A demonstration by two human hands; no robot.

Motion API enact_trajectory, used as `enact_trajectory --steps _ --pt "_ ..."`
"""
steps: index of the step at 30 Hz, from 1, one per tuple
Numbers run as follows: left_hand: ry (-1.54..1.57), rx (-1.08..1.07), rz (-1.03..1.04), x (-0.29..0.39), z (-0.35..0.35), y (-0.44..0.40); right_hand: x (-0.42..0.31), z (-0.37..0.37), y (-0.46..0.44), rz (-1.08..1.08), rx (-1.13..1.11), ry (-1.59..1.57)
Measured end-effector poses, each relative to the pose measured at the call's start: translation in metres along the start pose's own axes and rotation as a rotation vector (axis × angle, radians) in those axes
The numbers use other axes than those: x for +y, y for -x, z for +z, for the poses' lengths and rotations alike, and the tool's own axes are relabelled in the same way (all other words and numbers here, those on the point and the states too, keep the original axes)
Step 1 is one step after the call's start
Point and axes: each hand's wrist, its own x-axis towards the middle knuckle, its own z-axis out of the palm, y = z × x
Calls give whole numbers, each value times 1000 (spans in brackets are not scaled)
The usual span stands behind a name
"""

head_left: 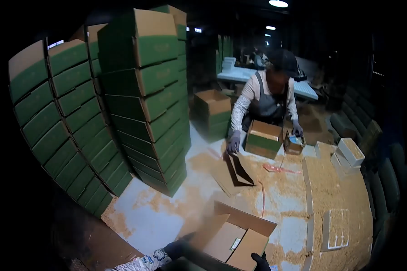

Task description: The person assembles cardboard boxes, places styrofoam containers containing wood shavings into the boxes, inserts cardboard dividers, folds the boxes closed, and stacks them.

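Note:
An open cardboard box [219, 237] with its flaps spread stands at the bottom centre, a small pale label inside it. At its left side is my left hand [178, 247], dark-gloved and blurred, its fingers hidden against the box. My right hand [260, 260], also in a dark glove, grips the box's right flap at the lower edge of the view, with the thumb over the cardboard.
Tall stacks of green boxes [158, 104] rise at the left. Across the sawdust-strewn table [158, 221], a co-worker [269, 97] handles a dark cardboard piece [239, 170] beside a green box [263, 145]. White foam blocks [351, 151] lie at the right.

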Motion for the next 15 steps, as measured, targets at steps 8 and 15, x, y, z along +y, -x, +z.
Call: enact_trajectory --steps 8,15 --pt "-861 -241 1129 295 78 36 -83 35 -189 19 6 -200" --pt "-582 697 1939 654 121 102 -254 85 -392 -1045 402 841"
